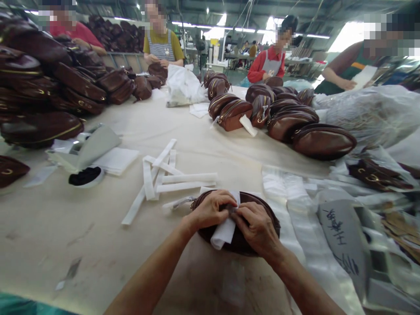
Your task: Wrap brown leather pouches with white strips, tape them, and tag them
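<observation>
The left hand [215,209] and right hand [257,225] curled inward above the brown bag [241,246], pinching the white strip [225,233]; the bag lay beneath them.

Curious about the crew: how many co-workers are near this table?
4: a red-topped person, far left; a checked-apron wearer, left of centre; a grey-apron wearer, right of centre; a green-clad person, far right. Others may be hidden.

Beyond the far edge of the pale worktop [98,245], a greenish floor [233,77] runs back to distant tables [303,61] beneath a dark, beamed roof [337,12] with glowing strip lights [317,36], while bright windows [349,37] glare white, the largest past the far right corner.
</observation>
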`<state>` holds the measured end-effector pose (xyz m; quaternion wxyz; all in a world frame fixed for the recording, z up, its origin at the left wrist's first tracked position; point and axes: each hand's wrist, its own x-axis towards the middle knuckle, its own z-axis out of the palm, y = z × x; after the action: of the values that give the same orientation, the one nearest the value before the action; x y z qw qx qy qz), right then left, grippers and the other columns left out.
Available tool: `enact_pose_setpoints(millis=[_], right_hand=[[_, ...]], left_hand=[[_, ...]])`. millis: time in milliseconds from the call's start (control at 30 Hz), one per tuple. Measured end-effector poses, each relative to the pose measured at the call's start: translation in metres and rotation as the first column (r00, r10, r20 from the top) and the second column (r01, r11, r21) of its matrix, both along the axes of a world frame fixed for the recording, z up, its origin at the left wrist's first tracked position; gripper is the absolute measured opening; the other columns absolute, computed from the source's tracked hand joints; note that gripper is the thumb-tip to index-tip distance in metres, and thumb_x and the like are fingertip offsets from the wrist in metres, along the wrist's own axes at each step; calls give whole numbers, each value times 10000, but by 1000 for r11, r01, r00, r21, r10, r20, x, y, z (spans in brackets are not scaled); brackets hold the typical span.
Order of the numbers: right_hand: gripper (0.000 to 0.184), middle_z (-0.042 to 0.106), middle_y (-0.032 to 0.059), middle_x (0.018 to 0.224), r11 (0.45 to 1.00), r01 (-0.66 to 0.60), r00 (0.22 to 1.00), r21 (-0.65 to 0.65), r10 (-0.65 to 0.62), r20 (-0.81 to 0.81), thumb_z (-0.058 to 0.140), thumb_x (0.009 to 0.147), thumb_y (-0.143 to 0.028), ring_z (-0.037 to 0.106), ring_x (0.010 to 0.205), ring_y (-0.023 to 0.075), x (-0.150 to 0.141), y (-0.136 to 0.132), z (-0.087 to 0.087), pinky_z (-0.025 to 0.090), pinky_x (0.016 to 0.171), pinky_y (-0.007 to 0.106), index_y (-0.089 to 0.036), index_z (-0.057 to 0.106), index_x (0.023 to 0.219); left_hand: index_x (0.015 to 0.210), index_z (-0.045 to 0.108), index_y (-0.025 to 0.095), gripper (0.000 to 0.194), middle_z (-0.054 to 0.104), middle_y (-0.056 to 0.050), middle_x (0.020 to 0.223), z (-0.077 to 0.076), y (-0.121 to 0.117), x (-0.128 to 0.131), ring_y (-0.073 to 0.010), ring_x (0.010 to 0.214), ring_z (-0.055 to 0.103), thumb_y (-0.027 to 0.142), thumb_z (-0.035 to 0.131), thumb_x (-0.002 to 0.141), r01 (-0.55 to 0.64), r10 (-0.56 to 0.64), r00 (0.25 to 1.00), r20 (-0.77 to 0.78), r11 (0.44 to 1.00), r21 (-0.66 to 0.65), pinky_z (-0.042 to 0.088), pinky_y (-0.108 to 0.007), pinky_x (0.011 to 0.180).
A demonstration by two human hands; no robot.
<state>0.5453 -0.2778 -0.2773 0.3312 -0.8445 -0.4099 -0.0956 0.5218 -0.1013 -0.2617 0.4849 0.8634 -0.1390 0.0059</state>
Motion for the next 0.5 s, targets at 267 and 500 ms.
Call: enact_pose_setpoints(millis=[267,500], right_hand=[[134,654,58,867,996,-1,996,91,9,-91,514,883,-246,592,854,190,-4,-10,-3,461,796,340,-198,638,869],[106,644,60,870,997,-13,990,78,24,-141,554,852,-266,581,844,197,-3,-8,0,454,784,344,-202,634,826]], left_hand=[[789,641,171,215,587,-30,866,2,-2,-9,-148,911,540,24,523,685,-6,2,1000,27,988,156,438,-246,854],[785,632,172,98,594,-53,865,-7,-7,-19,-169,889,540,199,552,834,-88,43,983,176,963,255,447,-289,853]])
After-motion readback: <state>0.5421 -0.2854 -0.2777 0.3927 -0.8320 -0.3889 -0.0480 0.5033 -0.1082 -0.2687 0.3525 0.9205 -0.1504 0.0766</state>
